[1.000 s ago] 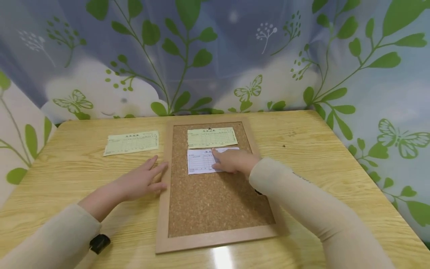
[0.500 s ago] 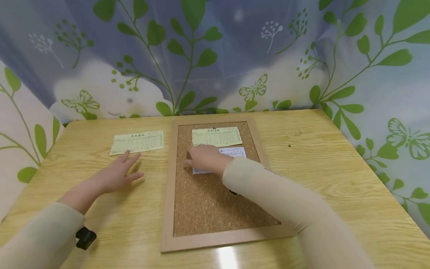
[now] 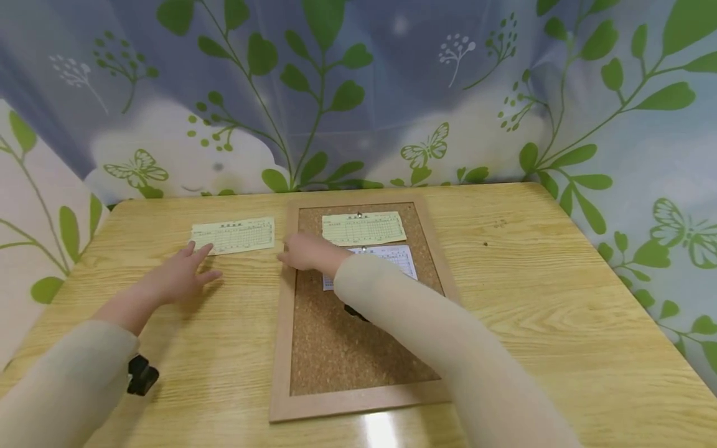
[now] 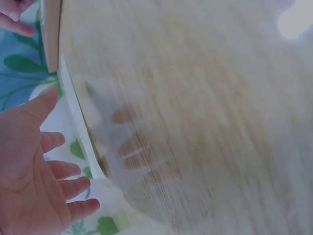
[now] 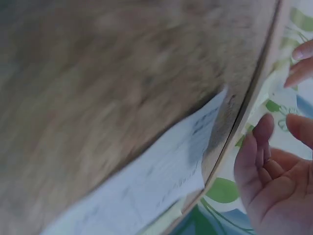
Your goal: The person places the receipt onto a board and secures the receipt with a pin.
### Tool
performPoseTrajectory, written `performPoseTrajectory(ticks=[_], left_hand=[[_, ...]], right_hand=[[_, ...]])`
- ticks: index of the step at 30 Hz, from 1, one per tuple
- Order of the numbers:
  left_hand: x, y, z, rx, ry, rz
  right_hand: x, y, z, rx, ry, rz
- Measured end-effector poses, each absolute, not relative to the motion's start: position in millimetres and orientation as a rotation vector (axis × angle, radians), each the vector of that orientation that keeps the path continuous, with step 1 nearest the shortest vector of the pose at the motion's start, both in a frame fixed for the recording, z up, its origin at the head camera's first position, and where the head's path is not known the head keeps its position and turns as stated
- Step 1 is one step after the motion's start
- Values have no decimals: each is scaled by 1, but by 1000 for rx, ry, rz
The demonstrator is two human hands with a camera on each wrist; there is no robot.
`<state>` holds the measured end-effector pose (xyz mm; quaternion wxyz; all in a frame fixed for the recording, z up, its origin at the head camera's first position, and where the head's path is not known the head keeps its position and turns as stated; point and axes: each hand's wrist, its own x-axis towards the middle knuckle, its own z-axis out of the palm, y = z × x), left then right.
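Observation:
My left hand (image 3: 178, 274), fingers spread, is over the table at the near left corner of a loose yellow form slip (image 3: 241, 238). Its fingers look relaxed and hold nothing in the left wrist view. My right hand (image 3: 310, 250) reaches across the left frame edge of a corkboard (image 3: 336, 354). In the right wrist view its fingers are loosely bent, thumb apart, with nothing between them. On the cork, a yellow slip (image 3: 366, 230) has a push pin (image 3: 360, 214) at its top edge. Below it lies a white slip (image 3: 402, 260), partly hidden by my right arm, with another pin (image 3: 364, 249) at its top.
The corkboard's wooden frame (image 3: 358, 404) lies flat on a light wooden table (image 3: 538, 298). A small dark spot (image 3: 485, 244) shows on the tabletop to the right. Behind the table hangs a leaf-patterned curtain (image 3: 347, 124).
My right hand has moved left from the white slip to the board's left edge, and a pin now shows on that slip. My left hand has moved left from the frame to the loose yellow slip.

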<state>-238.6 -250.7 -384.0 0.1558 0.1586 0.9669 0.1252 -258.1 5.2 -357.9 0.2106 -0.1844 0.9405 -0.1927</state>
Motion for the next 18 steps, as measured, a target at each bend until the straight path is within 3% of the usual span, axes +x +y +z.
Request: performPoseTrajectory(ticks=[7,15,18], left_hand=[[-254,-255,-383,350,2759,424],[-266,-262,-389,205,2805,504],[-270,-264,-390,147,2823,551]], right_hand=[[-274,0,-361,-381,2410,-1135],[-280,-18,-376,-151,2138,-1429],[-307,-24,-410,-113,2091,-1510]])
